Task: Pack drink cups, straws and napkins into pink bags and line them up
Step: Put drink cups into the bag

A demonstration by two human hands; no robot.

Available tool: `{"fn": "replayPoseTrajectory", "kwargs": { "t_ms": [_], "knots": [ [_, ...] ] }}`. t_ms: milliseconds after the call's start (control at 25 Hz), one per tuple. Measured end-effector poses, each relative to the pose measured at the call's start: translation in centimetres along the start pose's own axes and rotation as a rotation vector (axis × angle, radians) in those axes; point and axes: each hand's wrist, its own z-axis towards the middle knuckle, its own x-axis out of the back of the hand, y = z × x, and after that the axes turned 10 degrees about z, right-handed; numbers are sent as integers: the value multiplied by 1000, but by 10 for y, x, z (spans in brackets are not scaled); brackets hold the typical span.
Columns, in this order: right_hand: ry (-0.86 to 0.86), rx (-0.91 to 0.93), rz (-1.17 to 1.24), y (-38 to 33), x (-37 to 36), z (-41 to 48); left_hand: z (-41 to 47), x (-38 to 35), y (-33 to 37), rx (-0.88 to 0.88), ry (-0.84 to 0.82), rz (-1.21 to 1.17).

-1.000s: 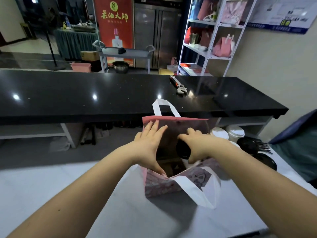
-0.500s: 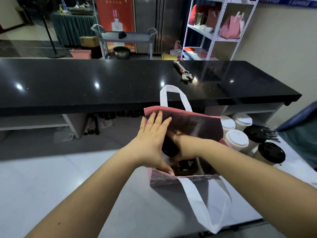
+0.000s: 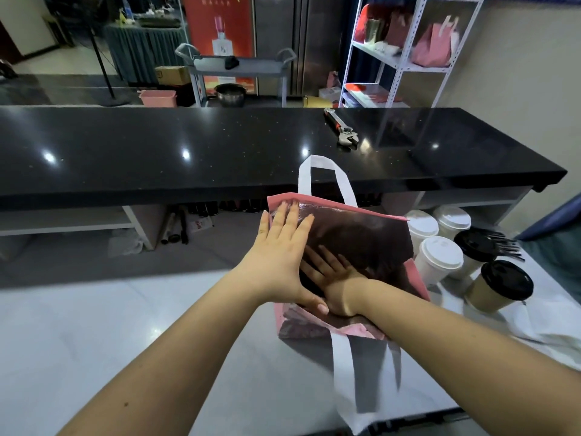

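A pink bag (image 3: 345, 209) with white handles stands open on the white table (image 3: 94, 341). My left hand (image 3: 283, 247) lies flat against its left wall, thumb hooked over the near rim, holding it open. My right hand (image 3: 333, 275) is down inside the bag with fingers spread over a dark cup lid (image 3: 309, 282); the rest of that cup is hidden. To the right of the bag stand three white-lidded cups (image 3: 441, 251) and two black-lidded cups (image 3: 506, 280). Black straws (image 3: 506, 243) lie behind them, and white napkins (image 3: 553, 325) in front.
A long black counter (image 3: 188, 146) runs across beyond the table, with a wrench (image 3: 341, 129) on it. A white shelf rack (image 3: 402, 62) behind holds more pink bags. A blue chair back (image 3: 559, 221) is at the far right. The bag's near handle hangs over the table's front edge.
My right hand has gone deeper into the bag with the black-lidded cup, and its fingers have spread. My left hand slid up the bag's left wall. The view tilted down.
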Motion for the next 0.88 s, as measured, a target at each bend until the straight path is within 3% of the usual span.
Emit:
{"fn": "replayPoseTrajectory", "kwargs": {
  "t_ms": [160, 280, 360, 640, 880],
  "knots": [
    [-44, 27, 124, 8, 42, -5, 2, 7, -3, 44, 51, -40],
    [121, 48, 319, 18, 87, -28, 8, 20, -8, 110, 269, -14],
    [232, 64, 317, 24, 103, -47, 18, 32, -5, 134, 356, 11],
    [555, -199, 217, 79, 133, -117, 105, 72, 57, -115, 351, 38],
    [557, -378, 177, 148, 121, -157, 173, 72, 125, -241, 217, 28]
  ]
}}
